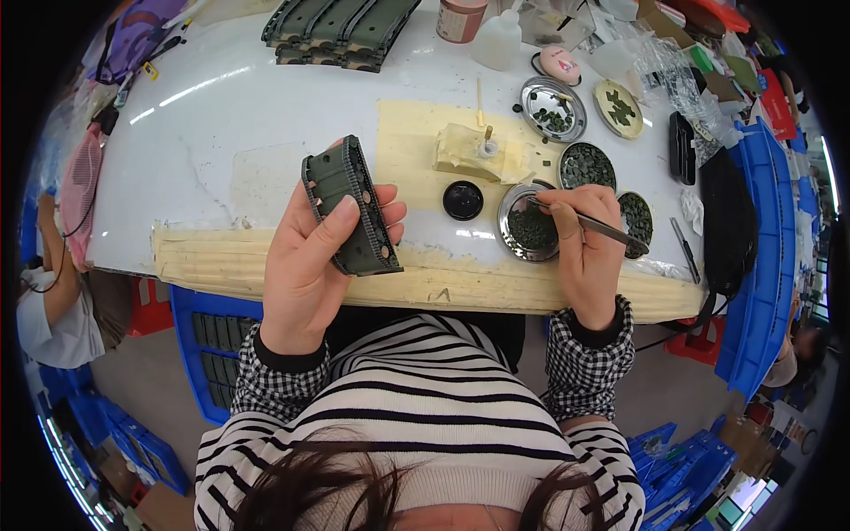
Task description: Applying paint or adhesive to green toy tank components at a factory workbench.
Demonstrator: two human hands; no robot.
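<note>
My left hand [301, 265] grips a dark green moulded plastic part [341, 181], a long curved casing with ribbed edges and small round copper-coloured spots along its side. It is held tilted above the table's front edge. In my right hand [586, 257] is a pair of metal tweezers [611, 234], pinched between thumb and fingers. Their tips reach over a round metal dish [506, 237] of tiny dark green pieces [535, 228]; whether they hold a piece is too small to tell. Close by stand a small black round pot [463, 200] and a tape-wrapped block [460, 154] with a peg on top.
More dishes of green pieces [588, 166] stand to the right. Stacked green casings [341, 31] lie at the back, near a white squeeze bottle [498, 40]. A screwdriver-like tool [683, 248] lies at right. A blue crate [188, 341] of casings sits below left. Other people work at both sides.
</note>
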